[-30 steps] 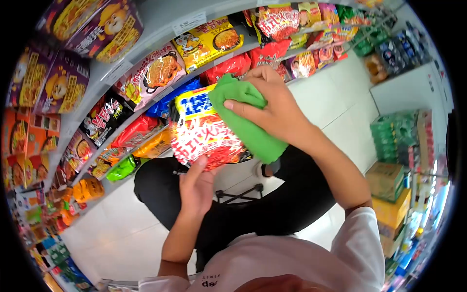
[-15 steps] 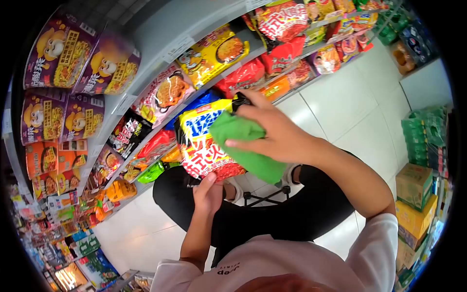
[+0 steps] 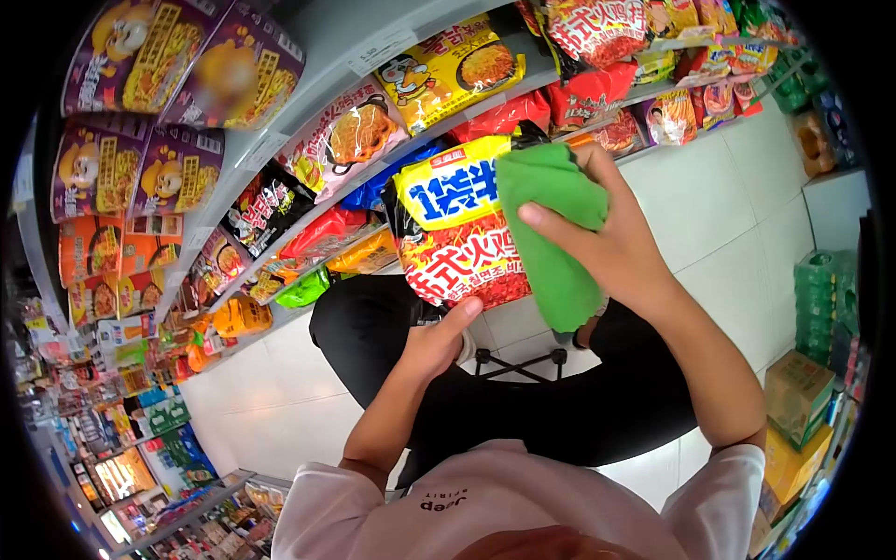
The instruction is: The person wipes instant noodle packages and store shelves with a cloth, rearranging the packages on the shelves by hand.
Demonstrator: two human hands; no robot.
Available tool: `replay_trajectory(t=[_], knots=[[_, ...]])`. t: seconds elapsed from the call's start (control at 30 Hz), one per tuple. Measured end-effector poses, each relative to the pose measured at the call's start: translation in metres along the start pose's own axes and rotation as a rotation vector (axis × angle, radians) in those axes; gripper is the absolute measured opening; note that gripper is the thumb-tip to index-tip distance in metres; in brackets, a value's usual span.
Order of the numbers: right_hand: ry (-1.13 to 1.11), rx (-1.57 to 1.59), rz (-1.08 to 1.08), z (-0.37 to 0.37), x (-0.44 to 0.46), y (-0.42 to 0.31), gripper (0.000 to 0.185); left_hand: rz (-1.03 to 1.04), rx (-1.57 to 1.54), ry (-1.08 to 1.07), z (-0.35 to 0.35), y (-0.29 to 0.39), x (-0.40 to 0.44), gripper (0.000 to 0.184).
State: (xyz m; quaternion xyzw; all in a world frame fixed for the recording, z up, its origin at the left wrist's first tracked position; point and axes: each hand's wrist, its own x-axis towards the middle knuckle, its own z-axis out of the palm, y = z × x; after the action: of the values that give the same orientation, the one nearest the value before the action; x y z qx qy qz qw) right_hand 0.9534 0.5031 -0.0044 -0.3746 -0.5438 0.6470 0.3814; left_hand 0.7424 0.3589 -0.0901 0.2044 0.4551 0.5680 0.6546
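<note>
Grey metal shelving [image 3: 345, 33] curves across the upper left. Near centre, a shiny red-and-yellow noodle packet [image 3: 457, 219] sits higher and farther right than before, lower edge pinched by the left hand [image 3: 435, 347]; the right hand [image 3: 623, 241] presses a soft green cloth [image 3: 553, 247] against it, fingertips apparently behind.
</note>
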Motion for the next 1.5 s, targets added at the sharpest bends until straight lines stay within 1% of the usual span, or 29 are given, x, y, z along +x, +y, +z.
replay_trajectory(t=[0.07, 0.2, 0.27, 0.3, 0.33, 0.4, 0.43, 0.47, 0.5, 0.53, 0.57, 0.63, 0.7, 0.8, 0.83, 0.9, 1.0, 1.03, 1.13, 1.17, 1.23, 1.27, 1.33, 1.37, 1.43, 1.47, 1.5], knots=[[0.073, 0.039, 0.112, -0.002, 0.003, 0.006, 0.060, -0.041, 0.158, 0.003, -0.008, -0.001, -0.002, 0.062], [0.074, 0.227, 0.285, -0.006, 0.008, 0.018, 0.068, -0.081, 0.355, -0.131, -0.021, 0.007, -0.004, 0.056], [0.083, 0.257, 0.277, -0.009, 0.005, 0.016, 0.066, -0.141, 0.485, -0.218, -0.027, 0.020, -0.002, 0.054], [0.085, 0.271, 0.274, -0.011, 0.003, 0.015, 0.065, -0.262, 0.547, -0.197, -0.029, 0.035, -0.005, 0.050], [0.098, 0.254, 0.262, -0.014, 0.002, 0.012, 0.063, -0.192, 0.726, -0.219, -0.029, 0.051, -0.005, 0.046], [0.122, 0.213, 0.244, -0.020, 0.000, 0.010, 0.060, -0.132, 1.088, -0.342, -0.025, 0.095, 0.010, 0.043], [0.115, 0.171, 0.223, -0.024, 0.001, 0.012, 0.060, 0.100, 1.066, -0.221, -0.008, 0.103, 0.013, 0.038], [0.107, 0.127, 0.204, -0.029, 0.002, 0.014, 0.059, 0.227, 1.159, -0.083, 0.008, 0.113, 0.016, 0.029], [0.097, 0.078, 0.185, -0.032, 0.002, 0.016, 0.058, 0.439, 1.228, -0.013, 0.012, 0.117, 0.027, 0.020], [0.117, -0.011, 0.106, -0.032, 0.000, 0.018, 0.057, 0.598, 1.312, -0.023, 0.019, 0.125, 0.038, 0.020], [0.134, -0.102, 0.028, -0.031, 0.000, 0.023, 0.055, 0.878, 1.646, -0.138, 0.032, 0.140, 0.049, 0.028], [0.118, -0.270, -0.089, -0.028, -0.003, 0.026, 0.054, 1.016, 1.809, -0.213, 0.046, 0.149, 0.075, 0.041], [0.054, -0.424, -0.176, -0.028, -0.005, 0.025, 0.054, 1.054, 1.863, -0.196, 0.063, 0.155, 0.098, 0.056], [-0.028, -0.541, -0.164, -0.025, -0.008, 0.015, 0.054, 1.018, 2.029, -0.089, 0.081, 0.162, 0.126, 0.079], [-0.027, -0.521, -0.244, -0.024, -0.006, 0.021, 0.054, 1.019, 2.030, -0.101, 0.082, 0.164, 0.137, 0.088], [-0.053, -0.556, -0.221, -0.025, -0.007, 0.018, 0.054, 1.025, 2.029, -0.132, 0.080, 0.167, 0.161, 0.106], [-0.085, -0.589, -0.216, -0.026, -0.007, 0.013, 0.053, 0.818, 1.990, -0.207, 0.087, 0.174, 0.182, 0.109], [-0.095, -0.596, -0.221, -0.027, -0.007, 0.013, 0.053, 0.737, 1.941, -0.205, 0.088, 0.177, 0.188, 0.115], [-0.078, -0.585, -0.277, -0.026, -0.009, 0.013, 0.052, 0.694, 1.952, -0.199, 0.089, 0.180, 0.200, 0.119], [-0.084, -0.587, -0.259, -0.026, -0.009, 0.012, 0.052, 0.677, 1.999, -0.160, 0.090, 0.180, 0.199, 0.123], [-0.100, -0.592, -0.227, -0.027, -0.009, 0.008, 0.051, 0.676, 1.961, -0.169, 0.090, 0.179, 0.204, 0.120], [-0.099, -0.598, -0.245, -0.027, -0.010, 0.009, 0.050, 0.676, 1.943, -0.173, 0.089, 0.180, 0.206, 0.118], [-0.097, -0.609, -0.281, -0.027, -0.009, 0.014, 0.050, 0.615, 1.868, -0.209, 0.089, 0.182, 0.209, 0.122], [-0.095, -0.604, -0.294, -0.027, -0.008, 0.018, 0.052, 0.585, 1.831, -0.228, 0.089, 0.183, 0.209, 0.124], [-0.088, -0.596, -0.319, -0.026, -0.008, 0.023, 0.058, 0.654, 1.867, -0.225, 0.084, 0.183, 0.211, 0.120], [-0.095, -0.601, -0.299, -0.027, -0.008, 0.023, 0.058, 0.689, 1.884, -0.223, 0.082, 0.182, 0.211, 0.118], [-0.104, -0.606, -0.279, -0.027, -0.009, 0.020, 0.058, 0.515, 1.758, -0.133, 0.091, 0.183, 0.203, 0.116]])
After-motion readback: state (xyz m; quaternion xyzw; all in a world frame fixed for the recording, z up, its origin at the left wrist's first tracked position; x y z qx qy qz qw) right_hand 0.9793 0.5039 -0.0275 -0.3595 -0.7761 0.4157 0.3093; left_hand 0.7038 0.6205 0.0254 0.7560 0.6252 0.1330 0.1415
